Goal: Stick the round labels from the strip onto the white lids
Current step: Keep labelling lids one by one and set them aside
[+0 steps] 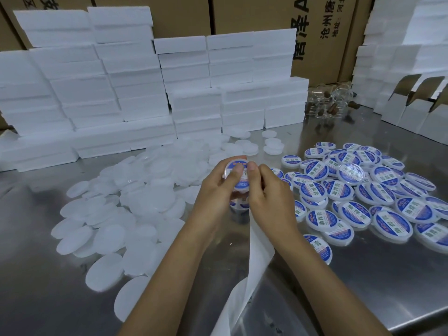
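My left hand holds a white lid upright above the steel table, fingers curled behind it and thumb on its face. A blue-and-white round label covers the lid's face. My right hand presses its thumb on the label beside the left thumb. The white backing strip hangs from under my hands down to the near table edge, with a label showing just below the lid. Plain white lids lie heaped at the left. Labelled lids lie heaped at the right.
Stacks of white foam blocks line the back of the steel table, with brown cartons behind. Clear glass jars lie at the back right beside open white boxes.
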### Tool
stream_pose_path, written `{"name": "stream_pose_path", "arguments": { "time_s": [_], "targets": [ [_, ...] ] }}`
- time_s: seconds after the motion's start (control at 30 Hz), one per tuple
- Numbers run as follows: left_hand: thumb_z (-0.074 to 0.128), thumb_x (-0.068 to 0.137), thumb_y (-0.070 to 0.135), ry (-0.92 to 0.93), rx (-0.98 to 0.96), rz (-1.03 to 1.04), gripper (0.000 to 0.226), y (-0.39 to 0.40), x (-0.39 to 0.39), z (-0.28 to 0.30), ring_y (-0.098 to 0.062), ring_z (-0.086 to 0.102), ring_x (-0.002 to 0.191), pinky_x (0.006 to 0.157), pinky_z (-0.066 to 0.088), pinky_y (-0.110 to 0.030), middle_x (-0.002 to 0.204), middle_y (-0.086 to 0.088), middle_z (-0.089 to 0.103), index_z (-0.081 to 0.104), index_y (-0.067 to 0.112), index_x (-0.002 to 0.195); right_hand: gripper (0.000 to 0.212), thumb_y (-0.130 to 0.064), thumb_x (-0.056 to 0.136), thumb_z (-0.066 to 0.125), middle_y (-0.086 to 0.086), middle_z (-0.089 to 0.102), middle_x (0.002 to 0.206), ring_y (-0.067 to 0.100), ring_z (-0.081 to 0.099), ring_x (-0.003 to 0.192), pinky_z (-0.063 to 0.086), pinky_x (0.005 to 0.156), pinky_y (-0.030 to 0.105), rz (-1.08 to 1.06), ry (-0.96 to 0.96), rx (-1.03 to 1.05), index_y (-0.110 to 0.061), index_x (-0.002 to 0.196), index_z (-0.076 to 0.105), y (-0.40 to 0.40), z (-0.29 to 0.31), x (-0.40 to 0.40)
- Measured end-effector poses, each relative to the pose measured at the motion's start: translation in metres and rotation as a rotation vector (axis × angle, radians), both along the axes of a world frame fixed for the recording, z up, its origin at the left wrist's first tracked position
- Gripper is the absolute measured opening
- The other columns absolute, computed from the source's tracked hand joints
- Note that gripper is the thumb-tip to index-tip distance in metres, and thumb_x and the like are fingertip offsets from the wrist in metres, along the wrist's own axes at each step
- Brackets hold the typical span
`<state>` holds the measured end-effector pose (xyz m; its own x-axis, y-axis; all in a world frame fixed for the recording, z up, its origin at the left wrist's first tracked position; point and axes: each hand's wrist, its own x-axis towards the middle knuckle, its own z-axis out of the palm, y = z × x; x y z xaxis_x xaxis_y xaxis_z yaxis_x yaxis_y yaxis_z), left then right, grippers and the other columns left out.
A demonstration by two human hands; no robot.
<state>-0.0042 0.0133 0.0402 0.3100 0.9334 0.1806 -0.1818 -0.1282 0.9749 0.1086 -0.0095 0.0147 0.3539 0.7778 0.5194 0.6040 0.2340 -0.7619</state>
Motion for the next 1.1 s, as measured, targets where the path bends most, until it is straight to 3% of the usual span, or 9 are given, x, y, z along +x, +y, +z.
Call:
{"name": "stream_pose_path", "arguments": {
  "time_s": [0.13, 0.33, 0.47, 0.6, 0.7, 0.8, 0.87, 1.0, 1.1],
  "targets": [
    [0.063, 0.099, 0.018, 0.086, 0.142, 0.137, 0.018, -0.001, -0.004, 0.002, -0.011, 0.067, 0.066, 0.051, 0.05, -0.021, 0.091, -0.006, 0.074, 0.07, 0.009, 0.114, 0.035, -0.045, 0.104, 0.033, -0.006, 0.055, 0.063, 0.01, 0.054, 0.06, 0.04, 0.054, 0.032, 0.032, 0.004, 0.019, -0.025, 0.078, 0.044, -0.001, -0.001, 0.0],
    [0.041, 0.11, 0.025, 0.08, 0.094, 0.226, 0.037, -0.003, -0.004, 0.004, -0.019, 0.054, 0.037, 0.039, 0.045, -0.024, 0.058, -0.006, 0.066, 0.07, 0.007, 0.095, 0.045, -0.053, 0.098, 0.049, -0.005, 0.053, 0.054, 0.01, 0.046, 0.051, 0.04, 0.053, 0.034, 0.124, 0.02, -0.028, -0.033, 0.06, 0.037, 0.0, -0.003, -0.002],
    [0.044, 0.108, 0.015, 0.121, 0.075, 0.115, 0.026, -0.001, -0.005, 0.002, -0.032, 0.063, 0.059, 0.049, 0.052, -0.028, 0.084, -0.005, 0.074, 0.069, 0.014, 0.116, 0.047, -0.049, 0.101, 0.045, -0.002, 0.057, 0.057, 0.016, 0.056, 0.059, 0.047, 0.059, 0.044, 0.043, 0.068, -0.022, -0.021, 0.065, 0.042, 0.003, -0.002, 0.004],
    [0.06, 0.097, -0.004, 0.097, 0.041, -0.086, 0.042, -0.002, -0.005, 0.001, -0.02, 0.071, 0.071, 0.062, 0.058, -0.028, 0.108, -0.009, 0.071, 0.057, 0.02, 0.131, 0.044, -0.045, 0.103, 0.044, -0.005, 0.058, 0.059, 0.013, 0.057, 0.061, 0.049, 0.062, 0.042, 0.05, 0.173, -0.038, -0.017, 0.07, 0.052, 0.003, 0.0, 0.008],
    [0.069, 0.091, -0.003, 0.068, 0.062, -0.101, 0.046, 0.0, -0.009, 0.002, -0.024, 0.07, 0.068, 0.064, 0.06, -0.03, 0.099, -0.014, 0.074, 0.06, 0.019, 0.13, 0.043, -0.039, 0.105, 0.044, 0.005, 0.07, 0.073, 0.018, 0.069, 0.074, 0.055, 0.071, 0.038, 0.222, 0.392, -0.039, -0.008, 0.085, 0.068, 0.0, 0.003, 0.01],
    [0.069, 0.093, 0.009, 0.055, 0.058, -0.054, 0.032, 0.0, -0.01, 0.004, -0.025, 0.067, 0.057, 0.057, 0.059, -0.031, 0.084, -0.017, 0.072, 0.063, 0.013, 0.124, 0.045, -0.037, 0.104, 0.046, 0.008, 0.066, 0.064, 0.02, 0.064, 0.067, 0.052, 0.068, 0.037, 0.322, 0.389, -0.036, -0.002, 0.081, 0.064, -0.004, 0.005, 0.011],
    [0.064, 0.098, 0.015, 0.079, 0.063, 0.003, 0.023, 0.001, -0.009, 0.003, -0.023, 0.064, 0.053, 0.052, 0.057, -0.031, 0.075, -0.015, 0.07, 0.065, 0.013, 0.121, 0.044, -0.034, 0.104, 0.048, 0.002, 0.064, 0.061, 0.013, 0.062, 0.063, 0.05, 0.063, 0.028, 0.32, 0.342, -0.045, -0.001, 0.081, 0.064, -0.005, 0.006, 0.011],
    [0.047, 0.108, 0.021, 0.121, 0.028, 0.103, 0.022, 0.0, -0.005, 0.002, -0.023, 0.065, 0.05, 0.048, 0.058, -0.031, 0.07, -0.007, 0.072, 0.067, 0.016, 0.116, 0.042, -0.039, 0.102, 0.05, 0.006, 0.072, 0.077, 0.016, 0.07, 0.076, 0.055, 0.074, 0.032, 0.29, 0.296, -0.103, -0.004, 0.088, 0.069, -0.005, 0.009, 0.011],
    [0.046, 0.108, 0.017, 0.167, 0.0, 0.086, 0.022, -0.002, -0.001, 0.0, -0.023, 0.067, 0.054, 0.048, 0.058, -0.031, 0.073, -0.005, 0.073, 0.059, 0.021, 0.125, 0.045, -0.04, 0.103, 0.049, 0.009, 0.067, 0.073, 0.016, 0.063, 0.069, 0.049, 0.067, 0.034, 0.132, 0.281, -0.115, -0.002, 0.085, 0.067, -0.001, 0.01, 0.022]
  ]
}}
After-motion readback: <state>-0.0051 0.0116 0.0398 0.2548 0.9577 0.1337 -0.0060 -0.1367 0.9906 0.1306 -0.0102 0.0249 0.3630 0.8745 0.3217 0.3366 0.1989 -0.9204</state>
